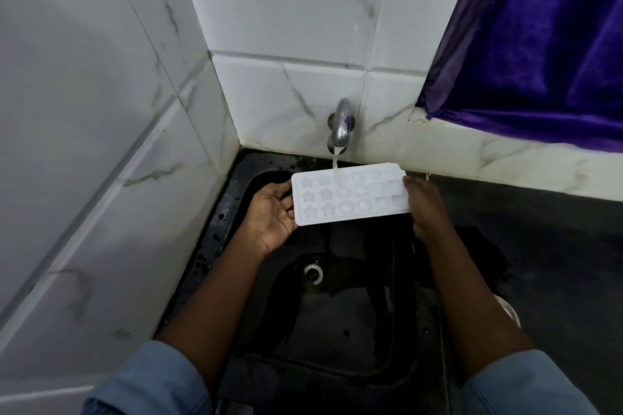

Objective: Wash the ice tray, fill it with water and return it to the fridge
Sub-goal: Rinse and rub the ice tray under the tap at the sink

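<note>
Two hands carry the ice tray over the black sink, right beneath the tap. The left hand lies palm-up at the tray's left end, its fingers tucked under the rim and the thumb at the edge, gripping it. The right hand clamps the right end with the thumb on top; its fingers are hidden below the tray, so I judge a pinch rather than see one whole. The tray sits nearly level, cavities up, with stars toward the left end and rounds in the middle.

A thin stream of water falls from the tap and lands on the far edge of the tray, near its middle. Whether this is rinsing or filling I cannot tell — some cavities gleam as if wet.

Several things could go wrong from here:

- **Uneven fill:** the stream strikes only one spot, so the end cavities would stay dry unless the tray is shifted under it.
- **Spilling:** a small tilt would send water from the shallow moulds into the sink or onto the dark desk at the right, and the walk to the fridge makes that likelier.
- **Slipping:** wet plastic held only at its two ends may flex or slide, most of all on the right, where the hold looks light.
- **Wet curtain:** the purple curtain hangs close by — splash could reach it.
</note>
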Available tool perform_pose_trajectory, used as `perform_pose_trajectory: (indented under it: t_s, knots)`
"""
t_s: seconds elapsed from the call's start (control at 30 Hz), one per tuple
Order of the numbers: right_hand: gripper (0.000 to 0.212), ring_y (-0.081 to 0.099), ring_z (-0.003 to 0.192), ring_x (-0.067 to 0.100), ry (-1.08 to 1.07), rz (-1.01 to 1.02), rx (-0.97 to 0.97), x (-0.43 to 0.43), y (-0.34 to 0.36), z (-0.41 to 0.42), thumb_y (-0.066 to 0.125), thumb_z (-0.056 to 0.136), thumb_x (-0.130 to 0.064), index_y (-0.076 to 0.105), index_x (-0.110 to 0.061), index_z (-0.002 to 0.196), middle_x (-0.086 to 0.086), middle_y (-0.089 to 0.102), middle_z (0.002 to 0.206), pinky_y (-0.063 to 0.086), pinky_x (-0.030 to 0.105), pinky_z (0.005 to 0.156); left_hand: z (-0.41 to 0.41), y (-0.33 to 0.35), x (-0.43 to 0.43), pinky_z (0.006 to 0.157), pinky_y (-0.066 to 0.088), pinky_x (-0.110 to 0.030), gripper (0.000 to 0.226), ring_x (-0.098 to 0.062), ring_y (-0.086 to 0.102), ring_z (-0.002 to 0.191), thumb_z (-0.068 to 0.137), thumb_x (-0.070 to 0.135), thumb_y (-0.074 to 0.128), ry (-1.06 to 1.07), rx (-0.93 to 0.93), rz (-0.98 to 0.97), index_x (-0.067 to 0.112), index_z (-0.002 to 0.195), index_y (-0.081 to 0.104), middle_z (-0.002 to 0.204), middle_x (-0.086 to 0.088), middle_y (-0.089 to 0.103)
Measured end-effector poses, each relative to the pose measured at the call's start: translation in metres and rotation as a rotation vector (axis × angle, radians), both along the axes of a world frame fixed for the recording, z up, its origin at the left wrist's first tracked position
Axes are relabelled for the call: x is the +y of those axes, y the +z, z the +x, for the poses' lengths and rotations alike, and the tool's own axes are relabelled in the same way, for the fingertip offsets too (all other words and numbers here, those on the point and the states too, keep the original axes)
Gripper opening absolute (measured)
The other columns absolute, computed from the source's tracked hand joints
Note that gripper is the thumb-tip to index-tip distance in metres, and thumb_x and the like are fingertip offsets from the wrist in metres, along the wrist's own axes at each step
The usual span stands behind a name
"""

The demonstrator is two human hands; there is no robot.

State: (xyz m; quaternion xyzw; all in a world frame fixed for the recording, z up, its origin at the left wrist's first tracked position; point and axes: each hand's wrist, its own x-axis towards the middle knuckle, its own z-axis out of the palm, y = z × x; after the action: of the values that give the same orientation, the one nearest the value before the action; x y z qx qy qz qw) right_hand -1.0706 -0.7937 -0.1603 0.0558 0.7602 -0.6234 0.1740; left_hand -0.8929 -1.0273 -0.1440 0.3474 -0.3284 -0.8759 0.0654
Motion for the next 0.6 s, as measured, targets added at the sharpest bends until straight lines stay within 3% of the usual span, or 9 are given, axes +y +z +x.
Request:
perform_pose_trajectory:
  t_s: [0.1, 0.23, 0.33, 0.5, 0.6]
  knots:
    - [0.026, 0.075, 0.079, 0.027, 0.077, -0.027, -0.012, -0.019, 0.001, 0.007, 0.054, 0.103, -0.016, 0.075, -0.001, 0.105, 0.014, 0.079, 0.102, 0.055, 0.034, 0.077, 0.016, -0.003, -0.016, 0.071, 0.066, -0.042, 0.032, -0.031, 0.075, 0.096, 0.103, 0.024, 0.046, 0.05, -0.006, 0.02, 0.01, 0.12, 0.069, 0.112, -0.014, 0.079]
    - [0.03, 0.076, 0.085, 0.03, 0.122, -0.078, -0.06, -0.048, 0.005, 0.017, 0.054, 0.105, -0.023, 0.076, -0.005, 0.112, 0.011, 0.08, 0.102, 0.058, 0.033, 0.073, 0.03, -0.003, -0.036, 0.084, 0.061, -0.046, 0.033, -0.032, 0.073, 0.102, 0.102, 0.024, 0.045, 0.114, 0.017, 0.013, 0.011, 0.124, 0.066, 0.122, -0.016, 0.075]
    - [0.032, 0.076, 0.087, 0.03, 0.175, -0.083, -0.086, -0.068, 0.008, 0.025, 0.052, 0.106, -0.026, 0.076, -0.007, 0.114, 0.011, 0.08, 0.105, 0.059, 0.039, 0.079, 0.042, -0.004, -0.051, 0.079, 0.066, -0.045, 0.035, -0.032, 0.078, 0.098, 0.101, 0.021, 0.044, 0.173, 0.034, 0.018, 0.007, 0.119, 0.07, 0.117, -0.016, 0.079]
    - [0.033, 0.073, 0.091, 0.035, 0.251, -0.077, -0.105, -0.091, 0.011, 0.03, 0.052, 0.099, -0.007, 0.067, 0.014, 0.119, 0.033, 0.071, 0.115, 0.054, 0.045, 0.08, 0.055, -0.003, -0.072, 0.09, 0.06, -0.045, 0.033, -0.031, 0.074, 0.103, 0.097, 0.02, 0.045, 0.241, 0.045, 0.012, 0.006, 0.115, 0.069, 0.119, -0.015, 0.076]
    - [0.026, 0.076, 0.091, 0.034, 0.271, -0.112, -0.122, -0.1, 0.015, 0.037, 0.051, 0.102, -0.006, 0.075, -0.001, 0.108, 0.017, 0.079, 0.107, 0.061, 0.039, 0.075, 0.059, -0.003, -0.08, 0.084, 0.065, -0.044, 0.032, -0.03, 0.078, 0.097, 0.095, 0.02, 0.047, 0.285, 0.067, 0.022, 0.004, 0.108, 0.072, 0.113, -0.016, 0.078]
